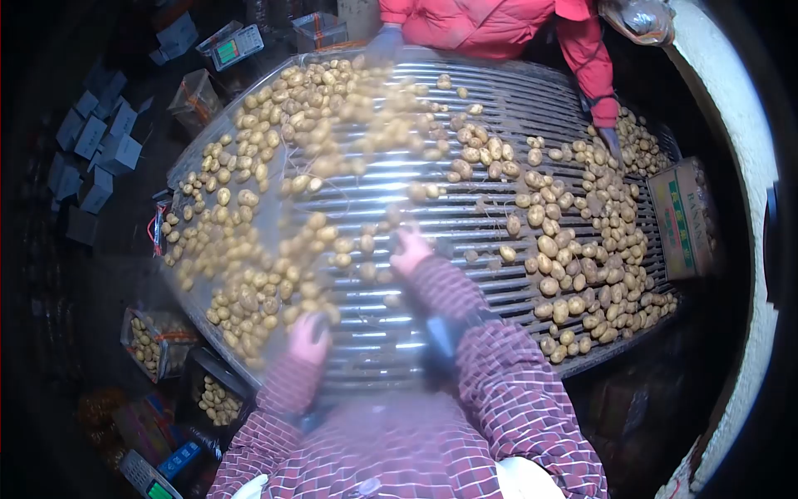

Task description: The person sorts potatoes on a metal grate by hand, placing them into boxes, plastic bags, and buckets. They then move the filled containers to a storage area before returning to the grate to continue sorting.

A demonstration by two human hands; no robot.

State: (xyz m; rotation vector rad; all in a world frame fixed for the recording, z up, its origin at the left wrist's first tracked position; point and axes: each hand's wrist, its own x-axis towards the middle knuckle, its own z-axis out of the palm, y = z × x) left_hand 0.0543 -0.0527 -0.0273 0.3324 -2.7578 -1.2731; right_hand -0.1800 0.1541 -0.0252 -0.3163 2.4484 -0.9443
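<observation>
My left hand (309, 339) is curled round a small dark rounded thing (319, 328), whose kind I cannot tell, at the near edge of the left-hand heap of potatoes (249, 283). Farther forward, my right hand (410, 252) reaches over the middle of the metal slatted sorting table (378, 333), its fingers smeared by motion. A few loose potatoes (367, 243) lie just left of it, and another blurred one shows by its fingertips. Toward the right, many more potatoes (582, 266) spread over the slats.
Across the table, a person in a red jacket (474, 29) has one gloved hand (611, 141) at the right-hand potatoes and another (384, 46) at the far edge. A printed carton (677, 220) stands at right. Left are potato-filled containers (145, 345), white boxes (91, 137) and scales (237, 48).
</observation>
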